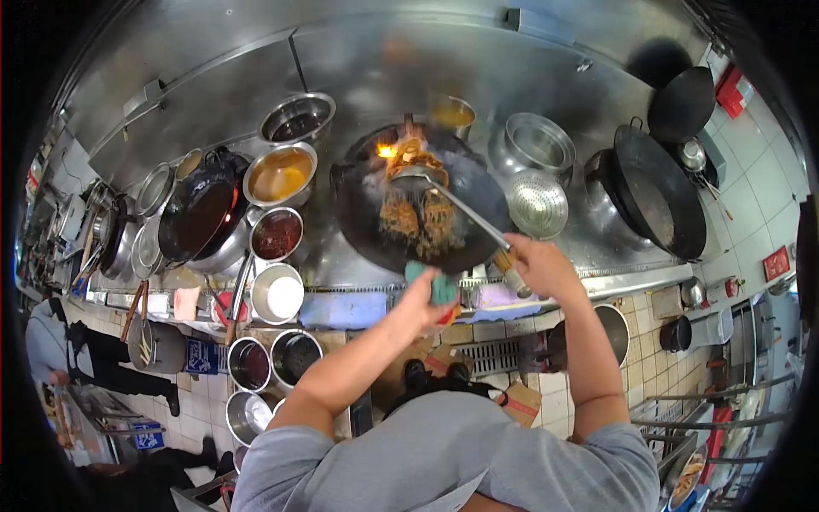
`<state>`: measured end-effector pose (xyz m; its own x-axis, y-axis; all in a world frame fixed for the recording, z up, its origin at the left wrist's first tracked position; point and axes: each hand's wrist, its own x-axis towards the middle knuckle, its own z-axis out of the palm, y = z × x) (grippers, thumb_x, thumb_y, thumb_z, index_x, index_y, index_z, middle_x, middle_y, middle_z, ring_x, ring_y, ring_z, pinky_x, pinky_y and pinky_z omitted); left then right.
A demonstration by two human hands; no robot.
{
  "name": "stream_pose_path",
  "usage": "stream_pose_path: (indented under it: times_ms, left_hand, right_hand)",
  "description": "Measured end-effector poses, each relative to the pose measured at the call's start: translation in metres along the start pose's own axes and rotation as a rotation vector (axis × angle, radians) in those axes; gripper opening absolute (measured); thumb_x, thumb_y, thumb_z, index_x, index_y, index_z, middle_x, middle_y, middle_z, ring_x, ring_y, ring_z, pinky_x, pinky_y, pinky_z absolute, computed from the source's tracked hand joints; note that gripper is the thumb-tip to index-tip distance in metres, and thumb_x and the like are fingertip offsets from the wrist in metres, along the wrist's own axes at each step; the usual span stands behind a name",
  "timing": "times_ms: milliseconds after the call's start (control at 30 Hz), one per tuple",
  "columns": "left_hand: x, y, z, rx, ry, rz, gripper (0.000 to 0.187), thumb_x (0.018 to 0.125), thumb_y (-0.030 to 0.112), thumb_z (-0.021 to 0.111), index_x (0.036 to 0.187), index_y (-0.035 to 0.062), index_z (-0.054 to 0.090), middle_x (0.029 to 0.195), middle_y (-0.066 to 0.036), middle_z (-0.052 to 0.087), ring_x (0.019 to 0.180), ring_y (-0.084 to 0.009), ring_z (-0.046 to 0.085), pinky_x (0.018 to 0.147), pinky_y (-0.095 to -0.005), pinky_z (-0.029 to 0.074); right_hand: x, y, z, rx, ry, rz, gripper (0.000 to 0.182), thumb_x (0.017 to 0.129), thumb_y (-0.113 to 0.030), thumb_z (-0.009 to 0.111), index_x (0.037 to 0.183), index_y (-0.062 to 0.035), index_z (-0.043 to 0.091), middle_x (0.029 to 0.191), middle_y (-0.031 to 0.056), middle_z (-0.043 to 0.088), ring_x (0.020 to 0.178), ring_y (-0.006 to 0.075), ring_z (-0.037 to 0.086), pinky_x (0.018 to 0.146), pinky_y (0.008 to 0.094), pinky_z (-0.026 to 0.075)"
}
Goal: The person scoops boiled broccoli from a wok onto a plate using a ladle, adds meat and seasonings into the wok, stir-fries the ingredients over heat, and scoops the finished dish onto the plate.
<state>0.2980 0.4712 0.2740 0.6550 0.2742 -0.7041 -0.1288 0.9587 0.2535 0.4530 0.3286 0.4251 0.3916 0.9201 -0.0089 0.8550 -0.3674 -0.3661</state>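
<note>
A large dark wok [363,226] sits on the range in front of me, with browned pieces of food [437,224] in it. Small flames [386,151] rise inside its far left part, and steam hangs over it. My right hand [542,266] is closed around the handle of a metal ladle [469,211], whose bowl lies over the food in the far half of the wok. At the wok's near rim, my left hand [420,300] is closed on a folded green cloth [442,288]. How far the cloth wraps the rim is hidden.
Left of the wok stand bowls of amber liquid [281,175] and red sauce [277,235], plus another wok [200,213]. A perforated strainer [537,205], a metal pot [541,143] and a tilted wok [655,192] are at right. Another person [60,341] stands far left.
</note>
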Motion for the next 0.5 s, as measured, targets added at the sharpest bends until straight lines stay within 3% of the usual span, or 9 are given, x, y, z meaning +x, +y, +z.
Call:
stream_pose_path:
  times_ms: [100,167,200,267,300,367,433,500]
  left_hand:
    - [-0.006,0.025,0.025,-0.127,0.0,0.028,0.011,0.085,0.02,0.052,0.082,0.0102,0.051,0.076,-0.004,0.054,0.071,-0.0198,0.055,0.069,-0.0371,0.053]
    - [-0.006,0.027,0.031,-0.09,-0.008,0.055,0.011,0.086,0.021,0.052,0.081,0.011,0.051,0.077,-0.004,0.054,0.072,-0.0192,0.055,0.066,-0.0365,0.053]
    - [-0.004,0.028,0.034,-0.099,-0.004,0.053,0.011,0.086,0.021,0.052,0.081,0.011,0.051,0.077,-0.004,0.054,0.072,-0.0192,0.055,0.066,-0.0365,0.053]
    - [0.001,0.027,0.04,-0.041,0.009,0.067,0.01,0.085,0.022,0.052,0.082,0.0125,0.051,0.079,-0.004,0.054,0.072,-0.0189,0.055,0.066,-0.037,0.052]
    - [0.007,0.021,0.038,-0.047,0.011,0.064,0.01,0.085,0.022,0.052,0.082,0.0125,0.051,0.079,-0.004,0.054,0.072,-0.0189,0.055,0.066,-0.037,0.052]
    - [0.022,0.012,0.034,0.082,0.012,0.187,0.01,0.084,0.023,0.054,0.087,0.013,0.051,0.081,-0.004,0.054,0.073,-0.019,0.055,0.067,-0.0368,0.052]
    - [0.028,-0.021,0.016,0.249,0.109,0.372,0.026,0.08,0.018,0.056,0.102,0.0065,0.048,0.091,-0.006,0.055,0.08,-0.0197,0.057,0.065,-0.0396,0.05]
    - [0.079,-0.065,-0.036,0.41,0.201,0.769,0.025,0.083,0.015,0.054,0.107,0.009,0.047,0.096,-0.005,0.054,0.083,-0.0203,0.058,0.066,-0.0405,0.052]
  right_hand:
    - [0.003,0.013,-0.005,0.068,-0.089,0.067,0.046,0.078,-0.011,0.058,0.123,-0.0105,0.049,0.094,0.0166,0.064,0.087,0.0362,0.06,0.076,0.0407,0.046]
    - [0.007,0.033,0.002,0.077,0.019,-0.093,0.048,0.08,-0.013,0.055,0.127,-0.0106,0.045,0.087,0.0152,0.064,0.076,0.0288,0.063,0.065,0.0396,0.049]
    - [0.008,0.036,-0.001,0.076,0.01,-0.095,0.048,0.08,-0.013,0.055,0.127,-0.0106,0.045,0.087,0.0152,0.064,0.076,0.0288,0.063,0.065,0.0396,0.049]
    - [0.01,0.037,-0.012,0.422,-0.229,0.377,0.047,0.085,-0.015,0.053,0.13,-0.0067,0.04,0.077,0.0103,0.059,0.06,0.0179,0.057,0.048,0.0334,0.045]
    - [0.01,0.04,-0.009,0.418,-0.235,0.378,0.047,0.085,-0.015,0.053,0.13,-0.0067,0.04,0.077,0.0103,0.059,0.06,0.0179,0.057,0.048,0.0334,0.045]
    - [0.017,0.046,-0.002,0.688,-0.174,0.474,0.049,0.089,-0.015,0.049,0.134,-0.0048,0.031,0.07,0.005,0.049,0.051,0.0107,0.047,0.039,0.0274,0.039]
    - [0.019,0.035,-0.003,0.77,-0.172,0.521,0.047,0.09,-0.015,0.048,0.132,-0.0045,0.031,0.069,0.0044,0.048,0.05,0.0115,0.047,0.04,0.0279,0.039]
    - [0.019,0.016,-0.008,0.852,-0.162,0.567,0.045,0.09,-0.014,0.047,0.131,-0.0041,0.031,0.068,0.0039,0.047,0.049,0.0123,0.046,0.04,0.0284,0.039]
